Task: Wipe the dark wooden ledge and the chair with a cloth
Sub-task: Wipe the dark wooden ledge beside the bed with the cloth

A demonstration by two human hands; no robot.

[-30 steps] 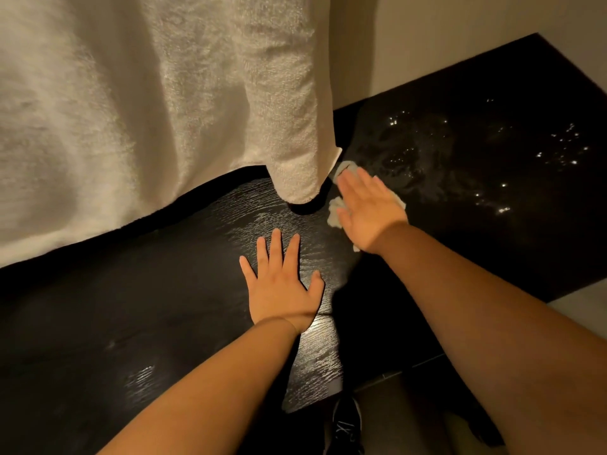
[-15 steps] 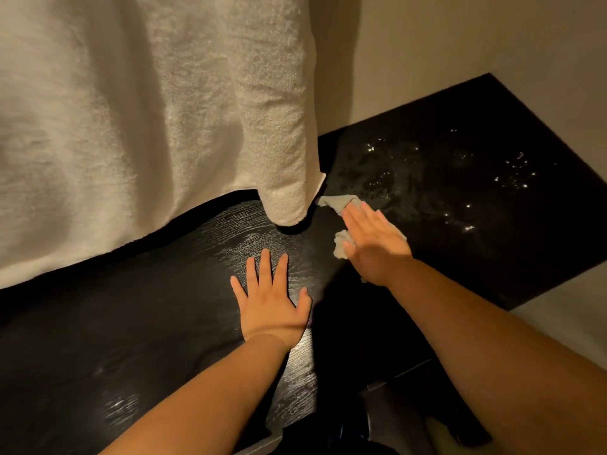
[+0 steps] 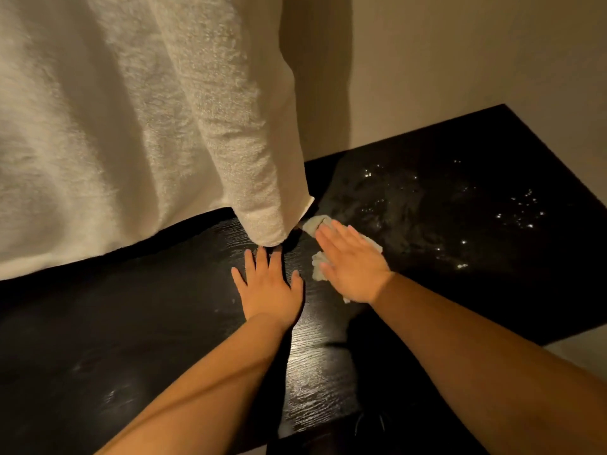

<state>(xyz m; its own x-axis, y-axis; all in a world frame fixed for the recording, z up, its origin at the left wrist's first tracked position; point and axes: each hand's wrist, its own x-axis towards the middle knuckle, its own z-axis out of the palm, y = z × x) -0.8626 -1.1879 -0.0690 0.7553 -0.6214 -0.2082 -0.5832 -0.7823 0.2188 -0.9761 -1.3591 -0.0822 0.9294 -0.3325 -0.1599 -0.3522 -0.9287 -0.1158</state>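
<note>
Where crumpled pale cloth (image 3: pixel 313 223) lies: beneath flat, straight-fingered right hand (image 3: pixel 356 267).
Dark wooden ledge (image 3: pixel 164 323): I see droplets (image 3: pixel 519 215) at two o'clock.
Left hand (image 3: pixel 271 290): flat, empty.

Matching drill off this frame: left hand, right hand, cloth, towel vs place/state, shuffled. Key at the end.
Column A
1. left hand
2. right hand
3. cloth
4. white towel

Column B
a. hangs, its lower corner just above the dark wooden ledge
b. flat on bare wood, fingers spread
c. flat on top of the cloth, fingers straight
d. crumpled under a palm, edges sticking out

Pairs: 1-b, 2-c, 3-d, 4-a
</note>
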